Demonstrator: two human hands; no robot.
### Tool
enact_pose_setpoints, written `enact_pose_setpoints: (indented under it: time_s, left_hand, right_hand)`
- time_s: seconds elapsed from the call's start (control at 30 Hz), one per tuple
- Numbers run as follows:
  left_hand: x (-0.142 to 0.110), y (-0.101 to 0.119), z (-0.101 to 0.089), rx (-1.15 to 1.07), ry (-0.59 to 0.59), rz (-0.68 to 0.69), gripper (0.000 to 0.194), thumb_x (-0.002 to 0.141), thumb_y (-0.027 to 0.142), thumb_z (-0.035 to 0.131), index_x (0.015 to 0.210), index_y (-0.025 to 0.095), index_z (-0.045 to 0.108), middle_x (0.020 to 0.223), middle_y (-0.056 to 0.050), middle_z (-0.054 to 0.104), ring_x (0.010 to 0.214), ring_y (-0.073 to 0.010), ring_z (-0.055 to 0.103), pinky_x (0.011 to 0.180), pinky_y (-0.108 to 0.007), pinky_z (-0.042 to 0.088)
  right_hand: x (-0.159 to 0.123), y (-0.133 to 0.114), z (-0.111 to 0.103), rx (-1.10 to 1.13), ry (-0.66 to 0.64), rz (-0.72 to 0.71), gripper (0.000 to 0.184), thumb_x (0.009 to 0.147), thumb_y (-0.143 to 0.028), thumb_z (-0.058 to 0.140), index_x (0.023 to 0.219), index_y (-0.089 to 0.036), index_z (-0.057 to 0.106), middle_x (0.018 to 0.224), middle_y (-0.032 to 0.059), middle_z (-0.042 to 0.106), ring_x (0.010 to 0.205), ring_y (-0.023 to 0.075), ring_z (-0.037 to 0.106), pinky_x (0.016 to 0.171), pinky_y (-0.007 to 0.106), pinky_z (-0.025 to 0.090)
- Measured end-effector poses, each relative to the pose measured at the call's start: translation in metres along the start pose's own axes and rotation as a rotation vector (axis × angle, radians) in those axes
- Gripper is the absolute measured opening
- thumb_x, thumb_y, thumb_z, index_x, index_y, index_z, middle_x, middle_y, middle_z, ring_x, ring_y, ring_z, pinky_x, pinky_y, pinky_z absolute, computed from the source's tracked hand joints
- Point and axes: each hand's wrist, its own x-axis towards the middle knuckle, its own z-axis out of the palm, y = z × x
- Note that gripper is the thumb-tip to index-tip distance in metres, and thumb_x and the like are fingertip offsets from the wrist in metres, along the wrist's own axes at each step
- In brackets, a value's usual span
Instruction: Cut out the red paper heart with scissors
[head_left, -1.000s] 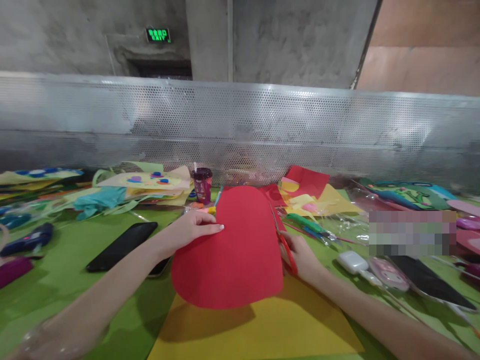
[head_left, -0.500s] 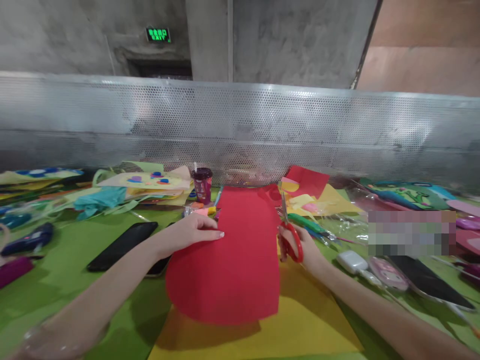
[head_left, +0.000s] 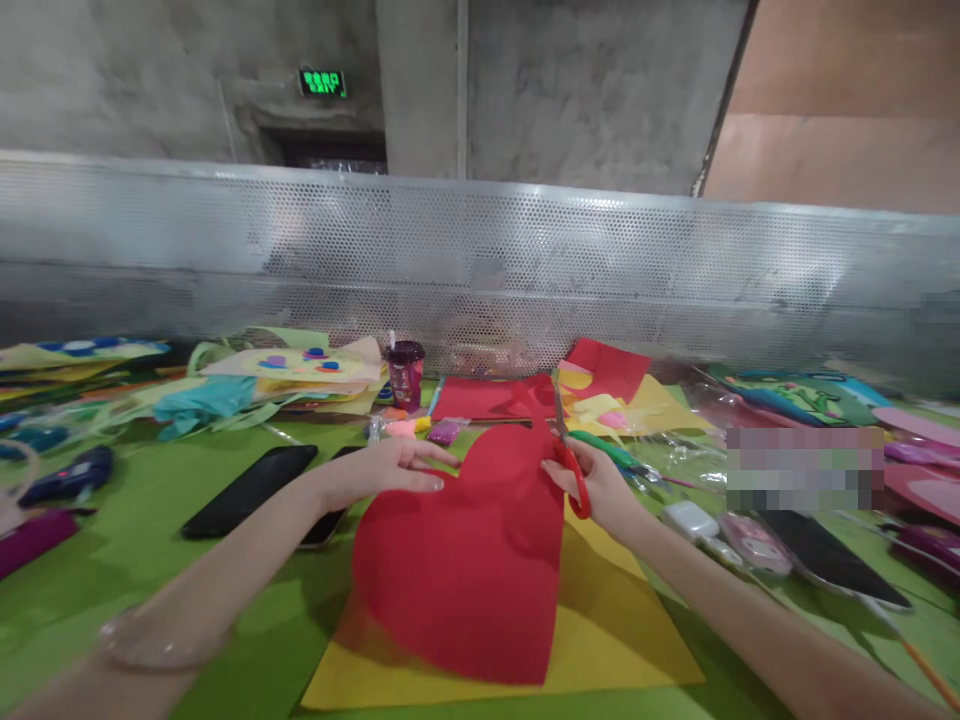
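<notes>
A large red paper heart [head_left: 465,560] slants in front of me, its lower part over a sheet of yellow paper [head_left: 630,640]. My left hand [head_left: 394,467] pinches the heart's upper left lobe near the notch, thumb on top. In my right hand [head_left: 596,485] is a pair of red-handled scissors [head_left: 576,475], blades pointing up and away from me beside the right lobe. The fingertips of that hand also touch the heart's right edge. A narrow red strip rises near the blades, and whether it joins the heart I cannot tell.
A dark drink cup [head_left: 406,375] with a straw stands behind. Phones lie left [head_left: 251,490] and right [head_left: 832,558], near a white earphone case [head_left: 690,520]. Red paper [head_left: 480,398] and craft scraps line the back, before a perforated metal barrier [head_left: 480,240].
The red paper has turned and its upper part now shows a notched heart outline instead of a long straight sheet. Both hands stay near the paper; the scissors have shifted slightly left.
</notes>
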Motion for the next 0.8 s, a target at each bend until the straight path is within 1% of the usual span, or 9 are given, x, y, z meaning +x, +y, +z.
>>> enact_pose_setpoints:
  time_s: [0.07, 0.13, 0.2, 0.27, 0.37, 0.47, 0.57, 0.67, 0.8]
  left_hand:
    - [0.002, -0.005, -0.007, -0.093, 0.044, 0.005, 0.044, 0.072, 0.041, 0.064, 0.113, 0.026, 0.059, 0.101, -0.004, 0.065, 0.089, -0.0194, 0.060, 0.070, -0.026, 0.045]
    - [0.005, -0.010, -0.012, -0.180, 0.086, 0.018, 0.046, 0.074, 0.043, 0.062, 0.116, 0.024, 0.056, 0.105, -0.006, 0.064, 0.091, -0.0193, 0.060, 0.071, -0.027, 0.047]
    - [0.008, -0.014, -0.013, -0.257, 0.108, 0.033, 0.045, 0.073, 0.043, 0.063, 0.113, 0.022, 0.057, 0.110, -0.008, 0.062, 0.094, -0.0201, 0.060, 0.075, -0.030, 0.048]
    - [0.011, -0.018, -0.010, -0.314, 0.118, 0.042, 0.043, 0.071, 0.043, 0.066, 0.106, 0.019, 0.061, 0.110, -0.010, 0.062, 0.093, -0.0213, 0.061, 0.077, -0.033, 0.049]
    - [0.018, -0.023, 0.002, -0.359, 0.166, 0.053, 0.038, 0.069, 0.041, 0.068, 0.099, 0.017, 0.064, 0.106, -0.011, 0.064, 0.087, -0.0209, 0.063, 0.077, -0.033, 0.049]
    - [0.025, -0.025, 0.016, -0.367, 0.272, 0.080, 0.032, 0.075, 0.037, 0.065, 0.097, 0.015, 0.063, 0.101, -0.009, 0.065, 0.085, -0.0182, 0.062, 0.080, -0.033, 0.049]
    - [0.029, -0.024, 0.024, -0.365, 0.367, 0.094, 0.028, 0.084, 0.033, 0.056, 0.102, 0.013, 0.058, 0.100, -0.007, 0.062, 0.084, -0.0161, 0.060, 0.078, -0.036, 0.049]
    - [0.030, -0.023, 0.026, -0.368, 0.434, 0.111, 0.027, 0.086, 0.031, 0.053, 0.107, 0.013, 0.055, 0.104, -0.007, 0.058, 0.088, -0.0171, 0.059, 0.077, -0.038, 0.050]
    - [0.030, -0.022, 0.025, -0.371, 0.509, 0.114, 0.028, 0.086, 0.030, 0.053, 0.109, 0.014, 0.054, 0.109, -0.008, 0.056, 0.092, -0.0184, 0.058, 0.078, -0.038, 0.049]
  right_hand:
    - [0.004, 0.002, -0.006, -0.006, 0.115, -0.065, 0.035, 0.061, -0.045, 0.072, 0.074, -0.017, 0.055, 0.066, -0.0011, 0.054, 0.060, 0.0123, 0.048, 0.056, 0.024, 0.041]
    - [0.006, 0.002, -0.012, -0.011, 0.245, -0.136, 0.034, 0.061, -0.044, 0.072, 0.072, -0.018, 0.053, 0.065, -0.0019, 0.053, 0.061, 0.0121, 0.048, 0.058, 0.023, 0.041]
    - [0.005, 0.001, -0.015, -0.017, 0.360, -0.196, 0.032, 0.065, -0.043, 0.070, 0.072, -0.019, 0.050, 0.066, -0.0026, 0.051, 0.061, 0.0116, 0.046, 0.058, 0.023, 0.040]
    - [0.002, -0.002, -0.016, -0.026, 0.440, -0.235, 0.030, 0.068, -0.042, 0.068, 0.071, -0.020, 0.048, 0.065, -0.0030, 0.049, 0.060, 0.0112, 0.044, 0.057, 0.023, 0.039]
    - [-0.001, -0.005, -0.011, -0.026, 0.487, -0.260, 0.028, 0.070, -0.041, 0.066, 0.069, -0.020, 0.048, 0.063, -0.0032, 0.046, 0.058, 0.0114, 0.042, 0.054, 0.024, 0.038]
    - [0.000, -0.004, -0.008, 0.005, 0.480, -0.237, 0.030, 0.068, -0.041, 0.068, 0.066, -0.019, 0.048, 0.061, -0.0030, 0.046, 0.056, 0.0114, 0.042, 0.051, 0.023, 0.038]
    - [0.005, 0.004, -0.012, 0.081, 0.496, -0.191, 0.031, 0.066, -0.043, 0.069, 0.067, -0.019, 0.049, 0.060, -0.0025, 0.050, 0.054, 0.0114, 0.046, 0.051, 0.024, 0.040]
    - [0.012, 0.015, -0.023, 0.171, 0.586, -0.139, 0.031, 0.066, -0.044, 0.067, 0.072, -0.018, 0.050, 0.063, -0.0008, 0.055, 0.053, 0.0118, 0.050, 0.049, 0.024, 0.041]
    - [0.019, 0.028, -0.038, 0.240, 0.707, -0.031, 0.025, 0.066, -0.039, 0.062, 0.068, -0.019, 0.048, 0.057, -0.0007, 0.055, 0.046, 0.0120, 0.048, 0.037, 0.022, 0.032]
